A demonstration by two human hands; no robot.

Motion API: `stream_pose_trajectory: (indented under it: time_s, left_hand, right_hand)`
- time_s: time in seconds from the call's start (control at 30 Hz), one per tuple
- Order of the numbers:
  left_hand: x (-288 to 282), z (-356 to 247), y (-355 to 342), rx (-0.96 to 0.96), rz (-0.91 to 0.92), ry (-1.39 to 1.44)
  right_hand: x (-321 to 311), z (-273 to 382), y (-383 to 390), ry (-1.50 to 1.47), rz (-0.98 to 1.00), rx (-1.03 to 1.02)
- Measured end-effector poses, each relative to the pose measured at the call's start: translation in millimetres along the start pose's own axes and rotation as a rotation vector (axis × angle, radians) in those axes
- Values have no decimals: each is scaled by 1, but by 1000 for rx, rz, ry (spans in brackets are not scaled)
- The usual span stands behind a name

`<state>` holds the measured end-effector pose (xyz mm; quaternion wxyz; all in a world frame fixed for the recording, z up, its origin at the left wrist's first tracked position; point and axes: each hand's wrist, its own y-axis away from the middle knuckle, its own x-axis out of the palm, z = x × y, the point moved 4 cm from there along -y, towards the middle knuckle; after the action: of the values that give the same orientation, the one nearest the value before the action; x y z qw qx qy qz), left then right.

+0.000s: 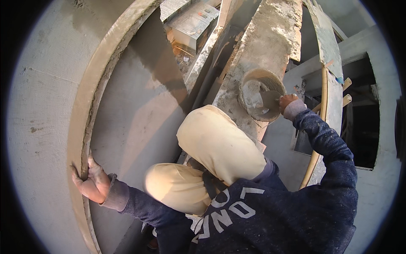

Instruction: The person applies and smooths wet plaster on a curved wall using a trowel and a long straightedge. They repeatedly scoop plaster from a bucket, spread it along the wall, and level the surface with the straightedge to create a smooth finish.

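Note:
At the lower left, my left hand [92, 181] grips the long plastered edge [99, 74] of the wall, with fingers and thumb around its narrow lip. My right hand [288, 103] is closed on the handle of a trowel [269, 98], whose blade is inside a mortar-crusted bucket [247, 80]. The bucket holds some grey mix and stands on a rough, cement-stained plank [270, 34]. My bent knees [218, 144], in pale trousers, are just below the bucket.
A bamboo pole [324, 97] and pale boards [327, 38] run along the right, beside a wall with dark openings [359, 110]. A gap left of the plank looks down on a corrugated metal roof [192, 21]. A smooth grey surface [127, 110] spans between the left edge and my knees.

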<state>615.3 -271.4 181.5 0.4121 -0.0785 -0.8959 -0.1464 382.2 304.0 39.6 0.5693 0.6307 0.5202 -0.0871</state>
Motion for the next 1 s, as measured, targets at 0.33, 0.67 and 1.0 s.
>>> stream_pose_trajectory:
  time_s: [0.33, 0.67, 1.0]
  left_hand:
    - [8, 1, 9, 24, -44, -16]
    - [-4, -3, -2, 9, 13, -40]
    - [-4, -5, -4, 33, 8, -43]
  right_hand:
    - [-16, -33, 20, 22, -97, 190]
    - [9, -25, 0, -920, 295, 175]
    - [3, -22, -31, -173, 146, 91]
